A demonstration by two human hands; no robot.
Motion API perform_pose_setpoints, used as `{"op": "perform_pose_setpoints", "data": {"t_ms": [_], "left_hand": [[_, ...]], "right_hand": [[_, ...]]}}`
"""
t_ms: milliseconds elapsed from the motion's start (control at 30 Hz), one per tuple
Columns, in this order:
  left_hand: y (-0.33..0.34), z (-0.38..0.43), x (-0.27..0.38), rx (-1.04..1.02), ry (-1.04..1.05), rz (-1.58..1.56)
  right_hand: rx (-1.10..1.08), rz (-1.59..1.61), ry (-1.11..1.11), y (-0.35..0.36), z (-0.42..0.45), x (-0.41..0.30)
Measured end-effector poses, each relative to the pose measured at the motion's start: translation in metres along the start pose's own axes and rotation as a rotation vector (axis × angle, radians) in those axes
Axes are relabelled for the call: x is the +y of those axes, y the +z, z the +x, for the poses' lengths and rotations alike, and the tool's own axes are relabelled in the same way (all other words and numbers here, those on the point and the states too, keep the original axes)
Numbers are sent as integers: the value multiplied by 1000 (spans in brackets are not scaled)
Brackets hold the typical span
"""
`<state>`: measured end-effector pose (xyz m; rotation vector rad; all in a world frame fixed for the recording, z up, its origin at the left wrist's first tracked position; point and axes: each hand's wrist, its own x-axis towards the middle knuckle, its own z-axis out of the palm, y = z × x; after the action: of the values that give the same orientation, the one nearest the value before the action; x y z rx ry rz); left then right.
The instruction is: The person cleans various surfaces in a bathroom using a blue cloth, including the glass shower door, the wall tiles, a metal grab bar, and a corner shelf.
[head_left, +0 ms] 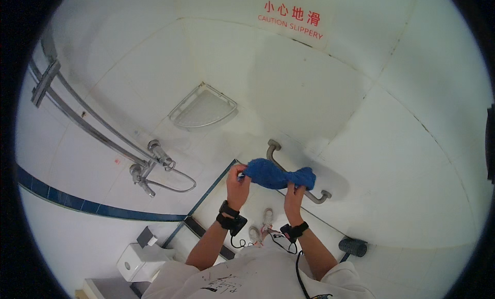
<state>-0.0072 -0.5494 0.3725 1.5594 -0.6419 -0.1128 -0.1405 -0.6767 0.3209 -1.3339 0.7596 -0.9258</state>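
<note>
A blue cloth (267,174), bunched and narrowed near its right end, is spread between my two hands. My left hand (238,185) pinches its left end between thumb and fingers. Near the narrowed part on the right, my right hand (295,198) grips the lower edge. Behind the cloth runs a metal grab bar (317,199) fixed to the white tiled wall; the cloth covers its middle, and whether the two touch I cannot tell. Both wrists wear black straps with small devices.
A wire corner shelf (203,107) is on the wall ahead. Left are a shower mixer tap (145,171) with rail and hose. A toilet (141,260) stands lower left, a dark cylindrical object (352,247) lower right. A red slippery-floor caution sign (292,18) is high up.
</note>
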Motion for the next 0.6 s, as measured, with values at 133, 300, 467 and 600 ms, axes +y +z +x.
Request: {"op": "perform_pose_setpoints", "data": {"t_ms": [133,300,467,600], "left_hand": [[17,52,-22,135,-54,19],[34,97,-58,204,-544,-250],[54,118,-62,-121,-951,-321],[69,127,-78,-366,-952,-202]], "right_hand": [[-128,-469,21,19,43,6],[-224,-868,-78,61,78,8],[-294,-999,5,72,91,16],[-299,-992,-11,73,95,18]]}}
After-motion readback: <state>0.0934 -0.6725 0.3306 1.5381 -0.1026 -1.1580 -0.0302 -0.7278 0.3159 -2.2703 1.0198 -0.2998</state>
